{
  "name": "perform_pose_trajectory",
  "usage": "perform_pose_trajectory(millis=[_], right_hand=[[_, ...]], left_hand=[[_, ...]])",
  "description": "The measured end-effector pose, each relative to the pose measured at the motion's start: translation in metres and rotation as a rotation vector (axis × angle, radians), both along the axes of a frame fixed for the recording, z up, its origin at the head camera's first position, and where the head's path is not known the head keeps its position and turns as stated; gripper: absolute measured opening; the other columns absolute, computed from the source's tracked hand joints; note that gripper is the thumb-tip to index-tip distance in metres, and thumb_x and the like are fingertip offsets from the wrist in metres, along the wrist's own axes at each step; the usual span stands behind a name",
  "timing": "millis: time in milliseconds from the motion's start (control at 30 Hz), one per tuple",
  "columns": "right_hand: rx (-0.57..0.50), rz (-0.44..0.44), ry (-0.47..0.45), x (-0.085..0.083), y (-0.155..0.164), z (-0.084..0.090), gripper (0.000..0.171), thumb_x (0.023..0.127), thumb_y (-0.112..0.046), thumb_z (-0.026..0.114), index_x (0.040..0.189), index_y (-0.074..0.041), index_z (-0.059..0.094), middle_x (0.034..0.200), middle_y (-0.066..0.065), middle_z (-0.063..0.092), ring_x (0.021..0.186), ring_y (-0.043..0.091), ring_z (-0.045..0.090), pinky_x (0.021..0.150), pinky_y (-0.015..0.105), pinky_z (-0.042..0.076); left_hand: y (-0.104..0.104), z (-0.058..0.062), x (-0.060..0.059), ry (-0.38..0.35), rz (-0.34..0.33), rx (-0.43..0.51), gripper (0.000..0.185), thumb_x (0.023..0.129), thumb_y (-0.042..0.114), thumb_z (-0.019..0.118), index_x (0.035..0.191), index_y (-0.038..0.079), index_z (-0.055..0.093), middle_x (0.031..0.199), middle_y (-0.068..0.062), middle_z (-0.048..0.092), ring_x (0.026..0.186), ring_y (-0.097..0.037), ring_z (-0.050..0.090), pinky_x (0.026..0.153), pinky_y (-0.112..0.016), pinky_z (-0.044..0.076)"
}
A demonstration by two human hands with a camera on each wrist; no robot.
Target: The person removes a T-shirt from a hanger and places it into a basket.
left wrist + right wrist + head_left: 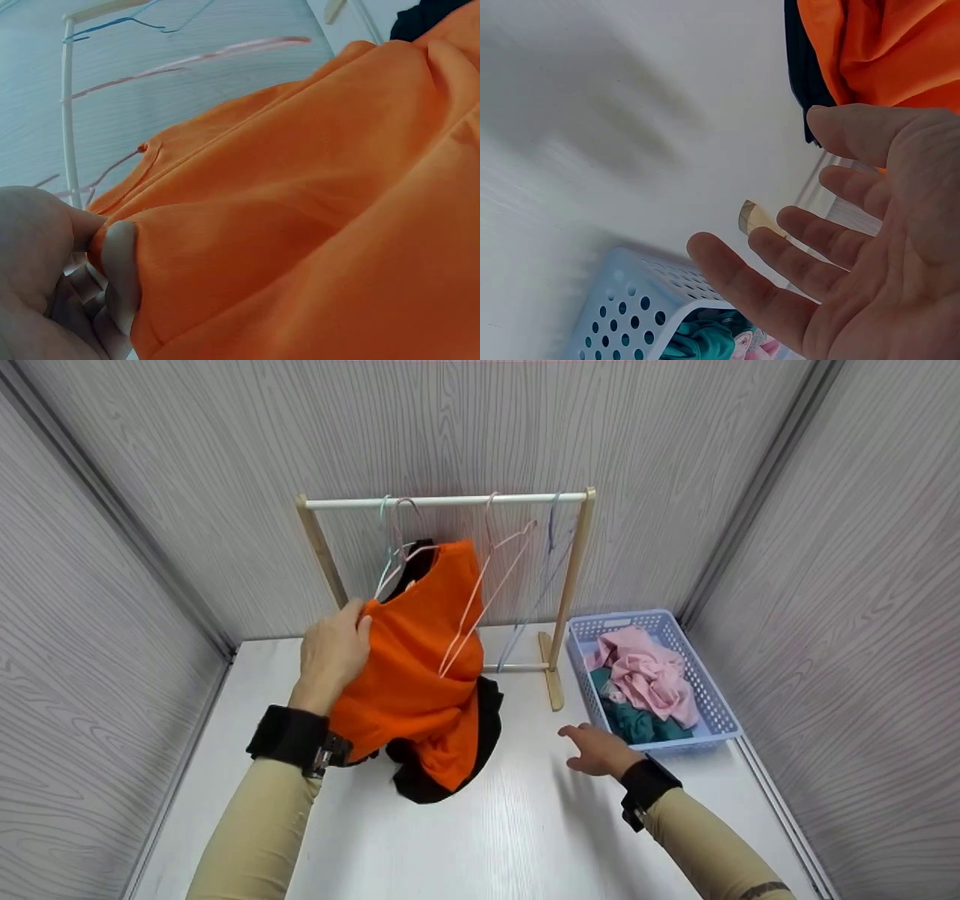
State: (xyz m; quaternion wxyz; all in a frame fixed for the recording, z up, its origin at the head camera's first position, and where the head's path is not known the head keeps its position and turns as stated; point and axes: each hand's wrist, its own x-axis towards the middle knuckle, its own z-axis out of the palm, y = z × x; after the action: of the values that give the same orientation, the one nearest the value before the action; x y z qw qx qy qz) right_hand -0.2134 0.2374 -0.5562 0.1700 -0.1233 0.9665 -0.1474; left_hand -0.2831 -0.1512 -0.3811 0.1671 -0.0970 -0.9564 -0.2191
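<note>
An orange shirt [409, 660] hangs by a pink hanger [405, 556] from the white rail of a small rack, one shoulder on the hanger. My left hand [335, 649] pinches the shirt's other shoulder near the neckline; in the left wrist view, thumb and fingers [120, 262] close on the orange cloth. A black garment [487, 720] shows behind and below the shirt. My right hand [598, 750] is held over the table beside the basket's near left corner, fingers spread and holding nothing, as the right wrist view also shows.
The rack [450, 500] stands against the back wall. A bare pink hanger [491, 577] and a blue hanger [551, 562] hang right of the shirt. At right, a light blue basket [709, 697] holds pink cloth [649, 675] and dark green cloth [637, 724]. Walls enclose the table [487, 840].
</note>
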Motion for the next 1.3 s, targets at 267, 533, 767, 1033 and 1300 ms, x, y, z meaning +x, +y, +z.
perform_pose_trajectory(millis=[267, 533, 767, 1033, 1300], right_hand=[[0.002, -0.011, -0.019, 0.001, 0.001, -0.001, 0.050, 0.089, -0.017, 0.069, 0.134, -0.008, 0.052, 0.126, 0.020, 0.059, 0.111, 0.033, 0.061, 0.096, 0.050, 0.049], [-0.006, 0.000, -0.026, 0.000, -0.002, -0.004, 0.050, 0.089, -0.017, 0.069, 0.135, -0.007, 0.052, 0.127, 0.021, 0.058, 0.111, 0.034, 0.061, 0.096, 0.051, 0.049], [-0.005, -0.007, -0.038, 0.000, -0.003, -0.004, 0.050, 0.089, -0.017, 0.069, 0.135, -0.008, 0.052, 0.127, 0.021, 0.058, 0.112, 0.035, 0.061, 0.096, 0.051, 0.049], [-0.026, 0.035, -0.015, 0.000, -0.004, -0.002, 0.051, 0.089, -0.015, 0.067, 0.136, -0.003, 0.050, 0.129, 0.023, 0.056, 0.115, 0.038, 0.059, 0.098, 0.052, 0.047], [-0.108, 0.054, 0.121, -0.010, -0.013, 0.008, 0.051, 0.090, -0.015, 0.067, 0.137, -0.003, 0.049, 0.130, 0.022, 0.056, 0.119, 0.037, 0.057, 0.102, 0.051, 0.046]], left_hand=[[-0.024, -0.022, 0.013, -0.081, -0.050, -0.102, 0.022, 0.102, 0.021, 0.048, 0.116, 0.007, 0.057, 0.075, -0.020, 0.063, 0.057, -0.029, 0.053, 0.052, -0.038, 0.039], [-0.051, -0.041, 0.022, -0.165, -0.082, -0.129, 0.032, 0.102, 0.018, 0.047, 0.132, 0.010, 0.054, 0.093, -0.027, 0.068, 0.058, -0.031, 0.054, 0.056, -0.045, 0.045], [-0.085, -0.050, 0.031, -0.214, -0.043, -0.148, 0.030, 0.101, 0.015, 0.047, 0.129, 0.010, 0.056, 0.105, -0.028, 0.068, 0.072, -0.040, 0.062, 0.058, -0.049, 0.047], [-0.109, -0.057, 0.037, -0.341, -0.090, -0.140, 0.026, 0.100, 0.010, 0.047, 0.122, 0.010, 0.062, 0.105, -0.020, 0.067, 0.076, -0.032, 0.058, 0.063, -0.042, 0.047], [-0.097, -0.053, 0.039, -0.408, -0.236, -0.080, 0.024, 0.099, 0.010, 0.052, 0.118, 0.013, 0.067, 0.116, -0.016, 0.068, 0.104, -0.036, 0.062, 0.091, -0.056, 0.047]])
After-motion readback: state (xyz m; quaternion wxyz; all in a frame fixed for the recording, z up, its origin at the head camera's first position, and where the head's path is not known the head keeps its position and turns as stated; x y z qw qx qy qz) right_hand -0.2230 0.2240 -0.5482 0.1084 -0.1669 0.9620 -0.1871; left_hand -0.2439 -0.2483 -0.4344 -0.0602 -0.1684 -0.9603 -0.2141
